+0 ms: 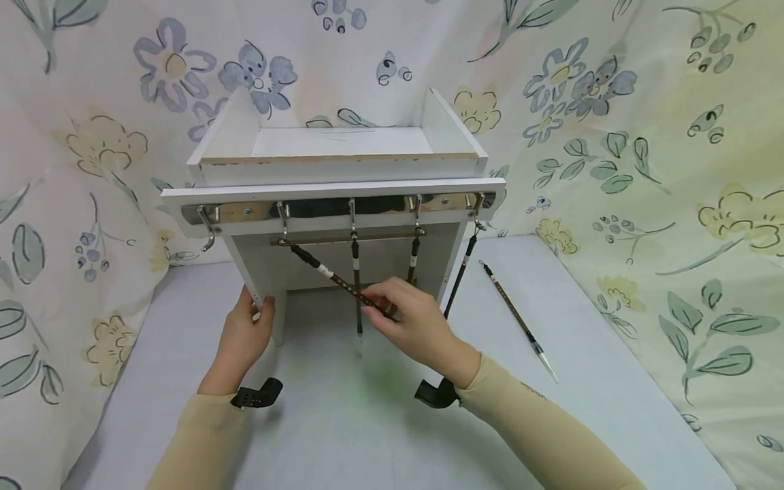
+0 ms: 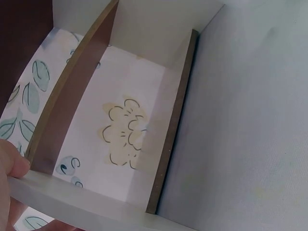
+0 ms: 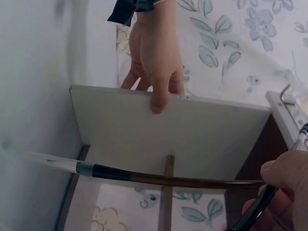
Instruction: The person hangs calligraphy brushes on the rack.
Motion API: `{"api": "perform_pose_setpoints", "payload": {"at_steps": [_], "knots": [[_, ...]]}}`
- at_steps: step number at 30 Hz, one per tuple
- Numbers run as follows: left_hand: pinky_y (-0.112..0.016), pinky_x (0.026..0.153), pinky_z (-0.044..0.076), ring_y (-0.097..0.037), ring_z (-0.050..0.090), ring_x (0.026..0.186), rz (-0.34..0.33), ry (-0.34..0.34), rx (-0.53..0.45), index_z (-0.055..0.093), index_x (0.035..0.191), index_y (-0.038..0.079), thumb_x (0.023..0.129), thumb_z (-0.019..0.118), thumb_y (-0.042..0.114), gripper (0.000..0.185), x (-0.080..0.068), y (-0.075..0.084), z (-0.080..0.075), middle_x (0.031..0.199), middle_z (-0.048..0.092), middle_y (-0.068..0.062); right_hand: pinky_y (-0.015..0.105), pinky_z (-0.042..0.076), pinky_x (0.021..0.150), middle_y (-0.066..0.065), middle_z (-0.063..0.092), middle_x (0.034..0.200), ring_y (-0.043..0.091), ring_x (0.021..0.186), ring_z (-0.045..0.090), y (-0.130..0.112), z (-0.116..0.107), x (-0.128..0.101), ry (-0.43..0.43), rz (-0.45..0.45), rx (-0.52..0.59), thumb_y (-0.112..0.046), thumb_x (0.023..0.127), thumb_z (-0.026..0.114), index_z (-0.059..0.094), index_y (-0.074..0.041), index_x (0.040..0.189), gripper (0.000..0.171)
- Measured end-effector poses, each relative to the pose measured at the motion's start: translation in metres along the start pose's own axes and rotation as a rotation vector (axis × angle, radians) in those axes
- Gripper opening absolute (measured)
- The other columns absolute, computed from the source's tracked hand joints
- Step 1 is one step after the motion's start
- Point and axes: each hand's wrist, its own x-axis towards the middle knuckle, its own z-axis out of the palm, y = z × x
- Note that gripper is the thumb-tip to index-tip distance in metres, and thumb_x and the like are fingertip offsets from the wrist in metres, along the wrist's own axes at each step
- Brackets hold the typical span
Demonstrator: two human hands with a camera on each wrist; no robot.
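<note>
My right hand (image 1: 422,327) pinches a brown-handled writing brush (image 1: 337,278) near its lower end. The brush slants up to the left, its loop end at the second hook (image 1: 283,221) from the left; whether the loop is over that hook I cannot tell. Other brushes hang from the third hook (image 1: 352,214), fourth and fifth hooks; one hanging brush (image 3: 192,182) crosses the right wrist view, white tip to the left. My left hand (image 1: 245,333) grips the left side panel of the white shelf (image 1: 333,185), thumb on its inner face in the right wrist view.
One more brush (image 1: 517,316) lies on the white table (image 1: 343,435) right of the shelf. The leftmost hook (image 1: 208,228) bears no brush. Flowered cloth (image 1: 612,170) hangs behind and at both sides. A wooden-edged crossbar (image 2: 175,120) runs low between the shelf's sides.
</note>
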Motion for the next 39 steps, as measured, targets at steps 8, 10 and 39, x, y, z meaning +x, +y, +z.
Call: {"api": "perform_pose_setpoints", "payload": {"at_steps": [8, 10, 39], "knots": [[-0.062, 0.086, 0.046, -0.053, 0.045, 0.122, 0.007, 0.008, 0.007, 0.023, 0.151, 0.009, 0.104, 0.040, 0.029, 0.055, 0.0003, 0.0003, -0.0004, 0.147, 0.036, -0.027, 0.016, 0.049, 0.067, -0.008, 0.061, 0.096, 0.004, 0.082, 0.054, 0.0022, -0.0008, -0.0025, -0.003, 0.032, 0.001, -0.014, 0.091, 0.068, 0.066, -0.014, 0.108, 0.017], [-0.062, 0.086, 0.046, -0.053, 0.045, 0.122, 0.007, 0.008, 0.008, 0.023, 0.152, 0.009, 0.104, 0.040, 0.029, 0.055, 0.0002, 0.0003, -0.0004, 0.147, 0.036, -0.027, 0.015, 0.049, 0.067, -0.008, 0.061, 0.097, 0.004, 0.082, 0.054, 0.0017, -0.0004, -0.0019, 0.000, 0.024, 0.003, -0.014, 0.091, 0.068, 0.066, -0.014, 0.108, 0.018], [-0.062, 0.088, 0.045, -0.052, 0.043, 0.124, -0.020, 0.000, -0.001, 0.022, 0.153, 0.011, 0.103, 0.039, 0.032, 0.056, -0.0001, 0.0006, 0.0003, 0.149, 0.035, -0.025, 0.015, 0.049, 0.065, -0.007, 0.061, 0.094, 0.005, 0.079, 0.054, 0.0037, 0.0000, -0.0051, 0.007, 0.061, 0.000, -0.012, 0.090, 0.069, 0.066, -0.013, 0.107, 0.017]]}}
